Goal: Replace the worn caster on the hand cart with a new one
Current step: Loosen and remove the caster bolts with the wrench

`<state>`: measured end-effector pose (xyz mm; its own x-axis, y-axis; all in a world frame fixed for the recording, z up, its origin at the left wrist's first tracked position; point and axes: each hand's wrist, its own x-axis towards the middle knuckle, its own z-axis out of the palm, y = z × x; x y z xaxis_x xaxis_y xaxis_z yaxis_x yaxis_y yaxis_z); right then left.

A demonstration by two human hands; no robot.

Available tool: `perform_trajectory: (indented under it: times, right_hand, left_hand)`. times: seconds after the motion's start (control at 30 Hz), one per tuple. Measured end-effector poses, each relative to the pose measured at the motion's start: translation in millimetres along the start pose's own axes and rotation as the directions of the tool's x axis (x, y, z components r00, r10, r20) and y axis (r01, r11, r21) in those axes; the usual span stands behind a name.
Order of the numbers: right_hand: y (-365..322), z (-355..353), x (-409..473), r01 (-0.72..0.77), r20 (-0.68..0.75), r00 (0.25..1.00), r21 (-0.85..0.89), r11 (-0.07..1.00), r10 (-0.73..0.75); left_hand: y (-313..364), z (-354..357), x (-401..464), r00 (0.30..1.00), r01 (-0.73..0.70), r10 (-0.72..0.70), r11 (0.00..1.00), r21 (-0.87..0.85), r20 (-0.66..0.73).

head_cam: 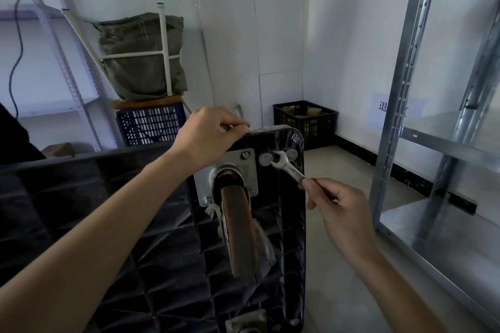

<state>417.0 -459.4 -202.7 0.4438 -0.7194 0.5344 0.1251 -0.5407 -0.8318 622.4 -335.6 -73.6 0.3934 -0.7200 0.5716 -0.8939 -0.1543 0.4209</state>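
Cart deck (pixel 151 224), black ribbed plastic, stands on its edge with the underside facing the camera. Right hand (pixel 343 211) pinches the handle of a combination wrench (pixel 288 167); its open end sits on a fastener (pixel 266 159) just beyond the fingertips, beside the caster's steel mounting plate (pixel 244 170). Worn caster (pixel 238 230), brown wheel in a metal fork, hangs below and left of that grip. Left hand (pixel 208 140) curls over the deck's top corner, fingers closed on its edge. Black crate (pixel 305 121) sits behind; metal shelving (pixel 446 143) to the right.
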Motion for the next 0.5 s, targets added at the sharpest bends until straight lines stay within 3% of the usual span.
perform_trajectory:
  times: [0.2,0.3,0.4,0.5]
  right_hand:
    - [1,-1,-3,-0.006,0.005,1.000,0.001,1.000,0.006]
    - [1,-2,-3,-0.002,0.014,1.000,-0.001,1.000,0.002]
    - [2,-5,-7,-0.006,0.038,0.999,-0.019,1.000,0.007]
    - [7,-5,-12,-0.022,0.057,0.998,-0.019,1.000,0.023]
  left_hand:
    - [0,0,-4,0.999,-0.028,0.028,1.000,-0.014,-0.030]
    - [1,-2,-15,0.987,-0.123,0.117,0.992,-0.043,-0.105]
    - [-4,-4,-32,0.958,-0.237,0.254,0.962,0.133,-0.130]
    - [-14,-5,-45,0.969,-0.191,0.233,0.920,0.341,-0.086]
